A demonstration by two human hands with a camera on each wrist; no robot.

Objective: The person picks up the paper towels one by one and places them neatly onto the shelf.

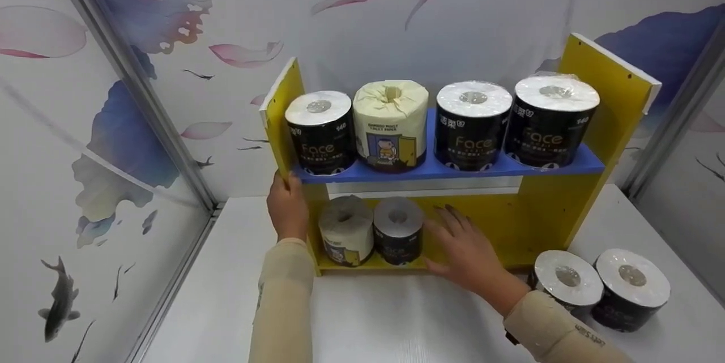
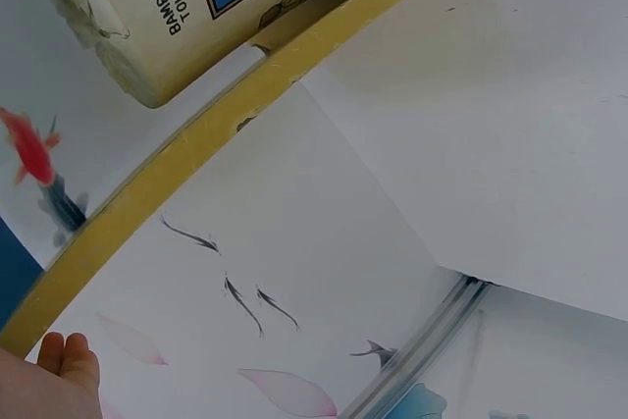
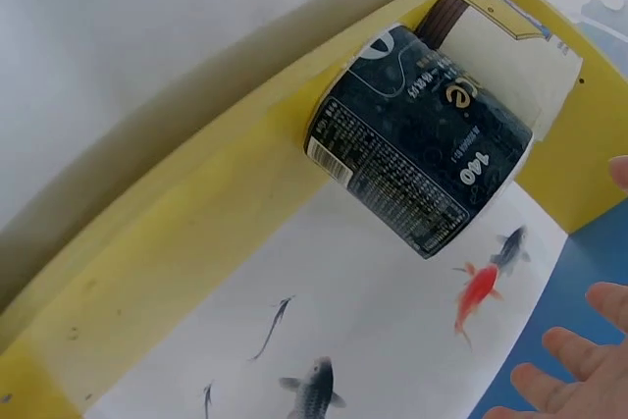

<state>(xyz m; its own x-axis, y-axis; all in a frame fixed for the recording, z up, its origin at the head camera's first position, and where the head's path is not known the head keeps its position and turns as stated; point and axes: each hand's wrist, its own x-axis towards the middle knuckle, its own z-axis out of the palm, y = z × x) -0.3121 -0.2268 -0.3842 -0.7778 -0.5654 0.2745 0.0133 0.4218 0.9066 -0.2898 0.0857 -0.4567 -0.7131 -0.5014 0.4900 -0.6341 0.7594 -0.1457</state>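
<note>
My left hand [image 1: 288,207] grips the left side panel [image 1: 276,94] of a yellow shelf unit, and its fingertips show beside the panel's edge in the left wrist view. My right hand [image 1: 467,250], fingers spread, is just right of a black-wrapped toilet paper roll [image 1: 399,233] on the lower level. Whether it touches that roll I cannot tell; nothing lies in its grasp. In the right wrist view the same black roll [image 3: 417,139] stands against a cream-wrapped roll [image 3: 520,56]. That cream roll [image 1: 346,233] is at the lower level's left end.
On the blue upper shelf board [image 1: 453,172] stand several rolls, one of them cream-wrapped [image 1: 391,128], the others black. Two more black rolls, one nearer [image 1: 568,278] and one farther right [image 1: 631,289], stand on the white table [image 1: 368,317]. Patterned wall panels [image 1: 249,6] enclose the back and sides.
</note>
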